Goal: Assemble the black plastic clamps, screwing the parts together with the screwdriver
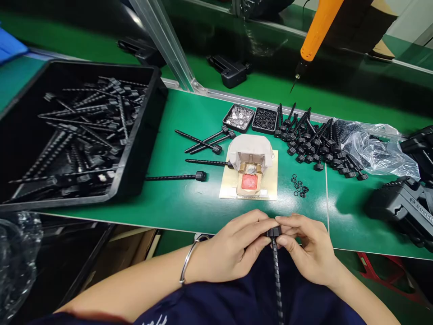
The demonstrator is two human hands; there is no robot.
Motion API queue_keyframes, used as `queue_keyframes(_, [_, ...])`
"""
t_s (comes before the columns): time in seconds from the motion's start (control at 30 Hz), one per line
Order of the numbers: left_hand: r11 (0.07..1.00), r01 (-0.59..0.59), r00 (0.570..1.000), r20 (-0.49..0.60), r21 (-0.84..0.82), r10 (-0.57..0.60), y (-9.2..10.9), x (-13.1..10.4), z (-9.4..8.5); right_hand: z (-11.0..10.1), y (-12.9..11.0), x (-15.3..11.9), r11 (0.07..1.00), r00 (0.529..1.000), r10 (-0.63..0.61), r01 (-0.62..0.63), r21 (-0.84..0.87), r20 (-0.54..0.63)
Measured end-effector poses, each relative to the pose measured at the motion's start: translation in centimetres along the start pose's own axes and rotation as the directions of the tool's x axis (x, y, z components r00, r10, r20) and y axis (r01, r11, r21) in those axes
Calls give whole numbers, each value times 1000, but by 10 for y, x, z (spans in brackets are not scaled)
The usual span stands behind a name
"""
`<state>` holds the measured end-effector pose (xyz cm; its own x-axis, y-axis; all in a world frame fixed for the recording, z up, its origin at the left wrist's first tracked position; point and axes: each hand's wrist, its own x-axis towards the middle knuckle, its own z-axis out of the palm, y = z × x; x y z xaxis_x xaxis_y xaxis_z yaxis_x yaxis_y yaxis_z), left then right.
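Close to my body, just past the bench edge, my left hand (pixel 233 247) is closed on the head of a black spiral rod (pixel 277 275) with a knob-like head. My right hand (pixel 310 249) pinches the same head from the other side, thumb and fingertips against it. The rod's shaft points down toward me. Whether a small ring sits between my fingertips cannot be made out. Beyond my hands stands a white fixture (pixel 252 146) with a red pad (pixel 249 181) on a pale base plate (pixel 227 187). Several small black rings (pixel 297 184) lie to its right.
A black bin (pixel 117 187) of similar rods stands left; loose rods (pixel 176 176) lie beside it. Behind the fixture are trays of metal washers (pixel 239 117) and small black parts (pixel 265 119). More rods (pixel 313 142), a plastic bag (pixel 379 146), a Bosch tool (pixel 406 207) and a hanging orange screwdriver (pixel 318 34) occupy the right.
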<state>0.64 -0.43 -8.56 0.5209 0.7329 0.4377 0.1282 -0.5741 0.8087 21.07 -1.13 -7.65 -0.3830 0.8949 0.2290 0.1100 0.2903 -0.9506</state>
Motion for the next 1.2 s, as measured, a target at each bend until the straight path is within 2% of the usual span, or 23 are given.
queue_keyframes(0.1, [999, 14, 999, 39, -37, -12, 1, 2, 0, -6, -3, 6, 974, 978, 177, -190, 121, 108])
queue_keyframes(0.2, [998, 16, 999, 52, -53, -13, 1, 6, 1, -9, -7, 15, 890, 904, 382, -416, 188, 190])
queue_keyframes(0.27, [999, 18, 999, 48, -51, -16, 1, 7, 1, -11, -8, 18, 877, 887, 411, -448, 177, 208])
queue_keyframes(0.4, [996, 37, 998, 45, -76, -33, 0, 6, 0, -14, -4, 14, 953, 950, 242, -271, 133, 199])
queue_keyframes(0.5, [991, 61, 996, 66, -116, -53, -1, 4, -2, -14, 2, 7, 987, 976, 95, -118, 110, 194])
queue_keyframes(0.63, [987, 41, 997, 69, -153, -30, -5, 3, -3, -9, 10, 0, 989, 990, -93, 103, -101, 103])
queue_keyframes(0.73, [989, 49, 997, 65, -141, -40, -8, 2, -2, -6, 16, -3, 957, 982, -190, 190, -218, 23])
queue_keyframes(0.8, [975, 154, 986, 91, -161, -141, -9, 2, 1, -5, 19, -5, 935, 969, -246, 233, -268, -15])
queue_keyframes(0.9, [908, 351, 931, 184, -230, -314, -12, 1, 10, -3, 25, -7, 894, 949, -314, 302, -330, 19])
queue_keyframes(1.0, [899, 395, 906, 242, -189, -348, -14, 0, 12, 2, 29, -6, 875, 948, -314, 308, -373, 46])
queue_keyframes(1.07, [916, 382, 915, 191, -125, -355, -12, -1, 4, 1, 27, -5, 846, 945, -327, 289, -449, -7])
queue_keyframes(1.1, [930, 361, 929, 116, -70, -351, -12, -3, -4, -2, 25, -4, 825, 940, -337, 271, -496, -46])
queue_keyframes(1.17, [944, 315, 946, -116, 103, -303, -14, -10, -27, -14, 22, 2, 783, 925, -348, 198, -590, -152])
queue_keyframes(1.2, [907, 271, 946, -263, 323, -189, -18, -14, -41, -24, 22, 6, 758, 911, -353, 144, -636, -215])
